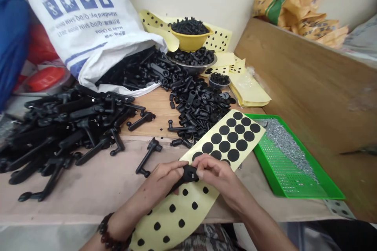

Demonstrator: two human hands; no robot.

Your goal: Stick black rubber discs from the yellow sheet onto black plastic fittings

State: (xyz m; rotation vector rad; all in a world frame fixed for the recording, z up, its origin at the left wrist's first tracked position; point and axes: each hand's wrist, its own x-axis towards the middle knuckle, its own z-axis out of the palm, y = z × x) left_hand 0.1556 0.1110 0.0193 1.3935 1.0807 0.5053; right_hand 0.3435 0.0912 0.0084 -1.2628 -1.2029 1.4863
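Note:
My left hand point(163, 182) is closed around a black plastic handle part point(186, 175), holding it just above a yellow backing sheet point(212, 164) that carries round black stickers. My right hand point(213, 172) pinches at the top end of the same part with its fingertips pressed together. The sheet lies diagonally across the table's front edge, with full black discs at its far end and small dots near me.
A pile of black handles point(59, 133) lies at left, and a white sack point(85, 19) spills more. Small black parts point(200, 106), a yellow bowl point(190, 39) and a metal bowl point(194, 62) sit behind. A green tray point(294, 180) of metal screws stands right, beside a wooden board point(309, 82).

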